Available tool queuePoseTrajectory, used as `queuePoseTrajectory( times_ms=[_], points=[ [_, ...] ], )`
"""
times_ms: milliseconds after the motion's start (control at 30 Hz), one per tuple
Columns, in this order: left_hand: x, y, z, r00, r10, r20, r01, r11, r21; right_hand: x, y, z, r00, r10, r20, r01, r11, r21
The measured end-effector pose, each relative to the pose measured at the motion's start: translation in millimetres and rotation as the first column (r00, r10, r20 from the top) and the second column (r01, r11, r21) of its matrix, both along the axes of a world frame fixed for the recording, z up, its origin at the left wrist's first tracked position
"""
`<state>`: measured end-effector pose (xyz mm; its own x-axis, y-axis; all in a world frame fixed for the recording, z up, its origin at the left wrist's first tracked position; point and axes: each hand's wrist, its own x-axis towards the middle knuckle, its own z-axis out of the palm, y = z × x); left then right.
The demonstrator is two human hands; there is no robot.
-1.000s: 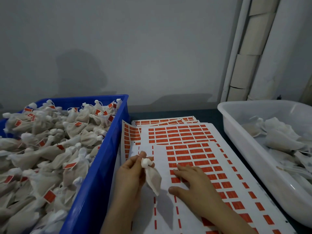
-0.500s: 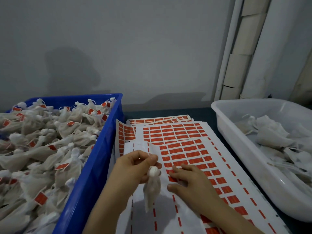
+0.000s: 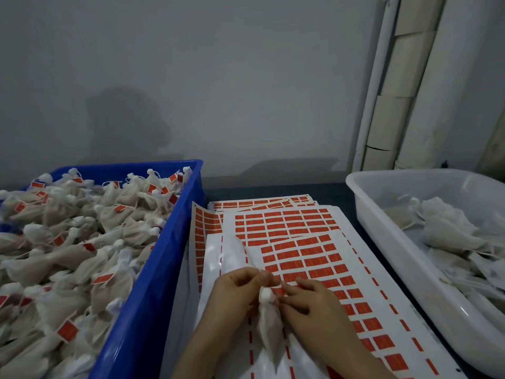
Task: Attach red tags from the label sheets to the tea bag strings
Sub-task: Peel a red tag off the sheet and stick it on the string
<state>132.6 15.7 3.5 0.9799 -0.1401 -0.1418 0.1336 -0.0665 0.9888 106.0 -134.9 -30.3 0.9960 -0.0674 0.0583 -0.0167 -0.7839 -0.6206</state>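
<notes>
Grey wall (image 3: 218, 77) fills the background, with pale pipes (image 3: 396, 91) running up its right side. Below it, the dark surface (image 3: 338, 198) carries a blue bin (image 3: 153, 269) along its left edge, heaped with tagged tea bags (image 3: 68, 255). Along the right edge sits a white tub (image 3: 382, 242) holding untagged tea bags (image 3: 442, 222). Between the two, a stack of label sheets (image 3: 363, 272) runs from the far edge toward the near edge. The upper sheets are partly stripped, with rows of red tags (image 3: 308, 253) left on them.

At the near edge both hands lie over the top sheet. The left hand (image 3: 235, 294) has its fingers curled, thumb and forefinger pinching at the knotted top of a tea bag (image 3: 269, 326). The bag lies on the sheet with its body pointing to the near edge. The right hand (image 3: 314, 305) rests on the sheet just beside it, fingers bent, tips close against the bag's knot. Whether they grip a tag cannot be told.
</notes>
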Motion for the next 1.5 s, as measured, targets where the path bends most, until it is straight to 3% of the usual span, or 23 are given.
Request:
queuePoseTrajectory(
  times_ms=[367,833,1133,1200,1267,1367,1433,1500],
  points=[
    [-6.5,-1.3,3.4,0.998,-0.027,0.049,0.028,0.999,-0.033,4.5,-1.7,-4.3,0.998,-0.03,0.058,0.025,0.997,0.072],
    [-6.5,0.0,1.7,0.998,-0.004,0.068,0.008,0.999,-0.052,6.9,4.1,-5.3,0.98,0.009,0.201,0.019,0.991,-0.136],
    [-6.8,-1.7,0.5,0.998,0.004,0.069,-0.003,1.0,-0.017,0.5,13.2,4.3,0.941,0.15,0.304,-0.012,0.91,-0.414],
    [-7.5,-1.4,1.1,0.998,-0.001,0.067,0.003,1.0,-0.028,1.9,12.5,3.2,0.972,0.099,0.215,-0.031,0.954,-0.297],
    [-8.1,-0.6,1.5,0.998,-0.021,0.06,0.023,0.999,-0.041,4.2,4.0,7.4,0.983,-0.087,0.165,0.088,0.996,0.0],
    [-7.5,-0.1,0.9,0.999,-0.026,0.047,0.028,0.999,-0.038,6.0,-21.1,13.8,0.925,-0.377,0.042,0.324,0.842,0.432],
    [-6.5,-0.8,0.2,0.999,-0.023,0.039,0.024,0.999,-0.04,6.8,-37.6,17.6,0.875,-0.484,-0.004,0.394,0.707,0.587],
    [-6.0,-0.9,0.4,0.999,-0.014,0.035,0.016,0.999,-0.041,4.8,-44.5,23.7,0.864,-0.502,0.048,0.362,0.683,0.634]
  ],
)
